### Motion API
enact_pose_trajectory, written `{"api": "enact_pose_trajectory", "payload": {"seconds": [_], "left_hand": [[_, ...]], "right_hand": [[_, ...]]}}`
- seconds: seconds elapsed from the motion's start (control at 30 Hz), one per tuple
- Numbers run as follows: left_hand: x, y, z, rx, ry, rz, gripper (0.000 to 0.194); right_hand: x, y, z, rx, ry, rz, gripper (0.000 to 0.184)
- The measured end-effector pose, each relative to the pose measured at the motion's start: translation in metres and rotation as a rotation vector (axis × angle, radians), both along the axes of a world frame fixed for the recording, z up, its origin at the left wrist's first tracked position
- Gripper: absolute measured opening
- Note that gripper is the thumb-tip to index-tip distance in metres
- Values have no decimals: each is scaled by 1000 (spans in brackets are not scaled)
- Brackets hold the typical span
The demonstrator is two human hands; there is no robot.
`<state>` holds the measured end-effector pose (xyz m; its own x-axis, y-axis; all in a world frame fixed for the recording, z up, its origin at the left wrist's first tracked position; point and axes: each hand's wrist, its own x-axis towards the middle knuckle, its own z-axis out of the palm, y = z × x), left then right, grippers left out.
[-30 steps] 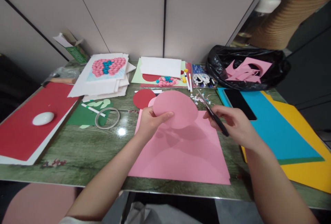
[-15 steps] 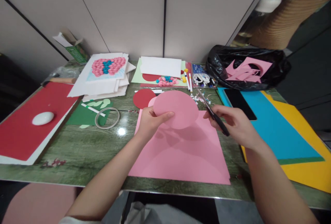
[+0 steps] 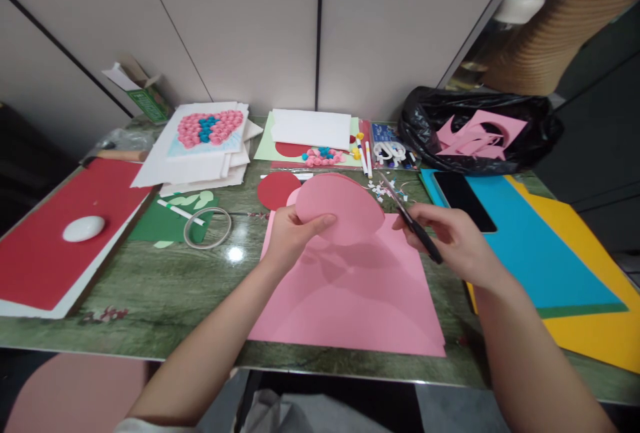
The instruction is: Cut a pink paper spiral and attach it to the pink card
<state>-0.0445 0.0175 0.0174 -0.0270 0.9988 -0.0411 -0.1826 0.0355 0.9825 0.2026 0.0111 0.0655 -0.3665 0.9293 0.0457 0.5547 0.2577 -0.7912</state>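
Observation:
Pinched in my left hand (image 3: 295, 236) is a pink paper disc (image 3: 337, 203), thumb on top and fingers underneath. It is held above a large pink paper sheet (image 3: 350, 306) on the table. My right hand (image 3: 450, 236) grips black-handled scissors (image 3: 415, 225), whose blades point up and away, close to the disc's right edge. Behind my left hand lies a red paper disc (image 3: 279, 190), and part of another pink piece shows under the held disc.
At the back right, a black plastic bag (image 3: 415, 123) holds pink scraps. A phone (image 3: 465, 201) rests on blue paper (image 3: 545, 253) at right. A tape ring (image 3: 229, 228), green paper (image 3: 150, 223) and red paper (image 3: 65, 273) with a white oval object (image 3: 84, 228) are at left.
The pink disc has tilted slightly in my left hand, its right side now sloping down more. The scissors and both hands have hardly moved.

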Motion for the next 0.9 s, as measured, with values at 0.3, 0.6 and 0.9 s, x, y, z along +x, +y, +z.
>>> {"api": "enact_pose_trajectory", "payload": {"seconds": [0.3, 0.6, 0.9], "left_hand": [[1, 1, -1, -3, 12, 38, 21], [1, 2, -2, -15, 14, 69, 22], [0, 3, -3, -6, -10, 68, 22]], "right_hand": [[-2, 3, 0, -6, 5, 3, 12], [-6, 2, 0, 13, -29, -1, 11], [-11, 0, 0, 35, -105, 16, 6]]}}
